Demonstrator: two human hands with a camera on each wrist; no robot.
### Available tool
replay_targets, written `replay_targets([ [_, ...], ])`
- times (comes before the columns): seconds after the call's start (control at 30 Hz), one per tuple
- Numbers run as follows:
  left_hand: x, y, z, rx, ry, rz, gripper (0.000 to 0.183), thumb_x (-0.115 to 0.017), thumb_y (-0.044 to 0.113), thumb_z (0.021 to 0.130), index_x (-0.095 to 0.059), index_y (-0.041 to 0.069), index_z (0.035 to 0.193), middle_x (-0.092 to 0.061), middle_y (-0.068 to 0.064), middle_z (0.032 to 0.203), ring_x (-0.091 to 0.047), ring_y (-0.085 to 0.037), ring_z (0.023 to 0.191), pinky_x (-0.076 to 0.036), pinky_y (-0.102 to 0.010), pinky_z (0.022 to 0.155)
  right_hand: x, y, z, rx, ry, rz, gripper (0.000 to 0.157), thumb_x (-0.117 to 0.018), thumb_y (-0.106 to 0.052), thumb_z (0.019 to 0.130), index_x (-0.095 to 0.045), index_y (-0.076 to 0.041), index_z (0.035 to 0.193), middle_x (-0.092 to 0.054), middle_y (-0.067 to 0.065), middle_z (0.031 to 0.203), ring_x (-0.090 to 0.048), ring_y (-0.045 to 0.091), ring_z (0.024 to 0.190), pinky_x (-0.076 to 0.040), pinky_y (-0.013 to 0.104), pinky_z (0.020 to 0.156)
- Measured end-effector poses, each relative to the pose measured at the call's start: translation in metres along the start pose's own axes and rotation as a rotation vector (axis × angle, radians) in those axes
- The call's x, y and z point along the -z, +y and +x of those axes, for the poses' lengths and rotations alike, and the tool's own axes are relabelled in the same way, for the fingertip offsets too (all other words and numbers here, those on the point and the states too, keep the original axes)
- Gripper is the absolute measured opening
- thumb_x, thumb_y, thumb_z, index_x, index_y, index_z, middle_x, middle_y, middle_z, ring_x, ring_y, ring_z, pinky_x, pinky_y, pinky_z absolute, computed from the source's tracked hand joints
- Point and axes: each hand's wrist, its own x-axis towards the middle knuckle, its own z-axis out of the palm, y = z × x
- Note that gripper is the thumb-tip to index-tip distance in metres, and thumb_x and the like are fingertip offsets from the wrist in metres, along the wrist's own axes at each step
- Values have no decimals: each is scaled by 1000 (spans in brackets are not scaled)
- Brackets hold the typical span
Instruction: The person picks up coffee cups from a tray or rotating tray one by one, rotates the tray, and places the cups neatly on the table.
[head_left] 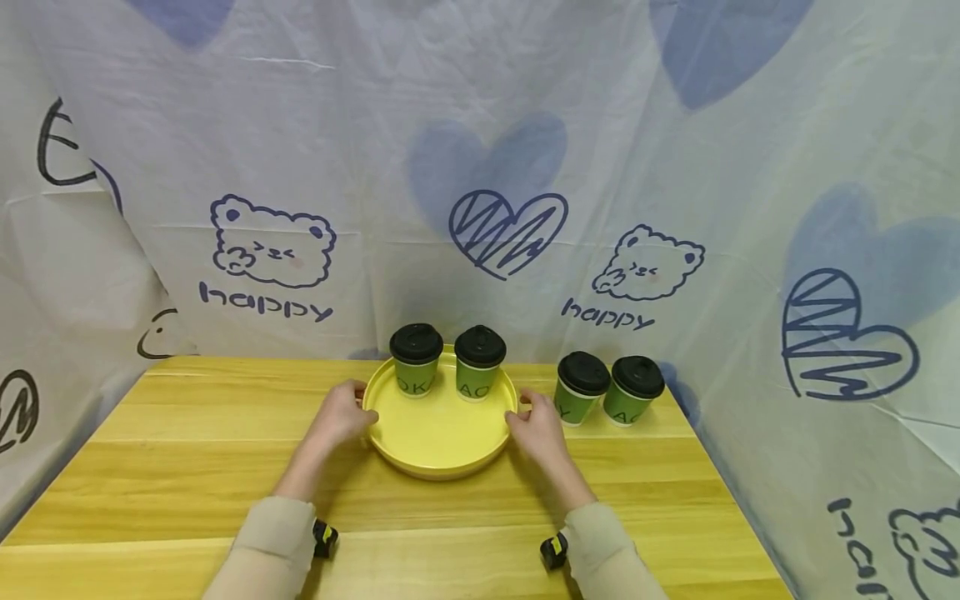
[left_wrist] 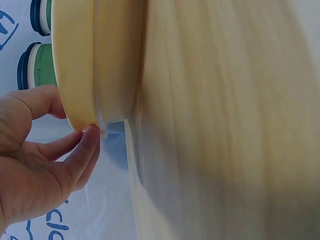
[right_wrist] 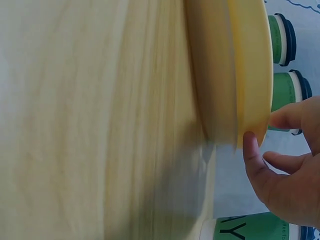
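A round yellow tray (head_left: 438,437) with a low rim is in the middle of the table. Two green paper cups with black lids, a left one (head_left: 415,375) and a right one (head_left: 474,379), stand upright near its far side. At the tray's left edge my left hand (head_left: 347,412) pinches the rim, thumb over the top and fingertips against the outer wall (left_wrist: 77,65). My right hand (head_left: 537,427) grips the opposite edge the same way, its fingertips on the outer side (right_wrist: 252,75) in the right wrist view.
Just right of my right hand, two more lidded green cups stand close together on the table, one nearer (head_left: 577,400) and one farther right (head_left: 632,404). The wooden table (head_left: 187,450) ends at a hanging white sheet (head_left: 375,167) printed with hearts and bears.
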Motion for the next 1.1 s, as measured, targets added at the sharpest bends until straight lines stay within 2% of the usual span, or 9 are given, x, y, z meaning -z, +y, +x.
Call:
replay_targets([
  [0.13, 1, 0, 5, 0, -11, 10, 61, -69, -1, 81, -49, -21, 135, -60, -36, 126, -60, -46, 116, -52, -53, 102, -2, 2, 5, 5, -11, -23, 57, -64, -8, 91, -53, 10, 144, -59, 23, 128, -66, 31, 104, -57, 43, 87],
  [0.57, 1, 2, 11, -2, -15, 15, 60, -68, -1, 83, -48, -21, 137, -59, -37, 130, -59, -48, 120, -51, -54, 105, -3, 3, -1, 6, -39, 13, 55, -62, -2, 87, -55, 11, 140, -61, 24, 126, -64, 24, 91, -54, 32, 72],
  [0.67, -1, 1, 10, 3, -1, 11, 60, -69, 1, 83, -49, -21, 136, -59, -36, 128, -59, -47, 118, -51, -55, 104, -3, 4, -4, 1, -47, 18, 56, -62, -2, 88, -53, 11, 141, -59, 25, 127, -64, 24, 90, -55, 33, 71],
  [0.87, -2, 2, 0, 13, 21, 1, 61, -70, 3, 81, -51, -21, 133, -62, -35, 123, -61, -45, 114, -52, -54, 102, -4, 3, -11, -19, -42, 5, 58, -63, -5, 88, -52, 13, 142, -57, 25, 125, -64, 26, 96, -57, 36, 79],
  [1.1, -2, 5, -12, 15, 30, -30, 61, -68, 2, 80, -51, -22, 132, -62, -35, 122, -61, -43, 112, -53, -53, 100, -4, 1, -20, -20, -39, 27, 56, -67, -6, 87, -54, 14, 139, -57, 24, 123, -65, 22, 91, -56, 31, 72],
])
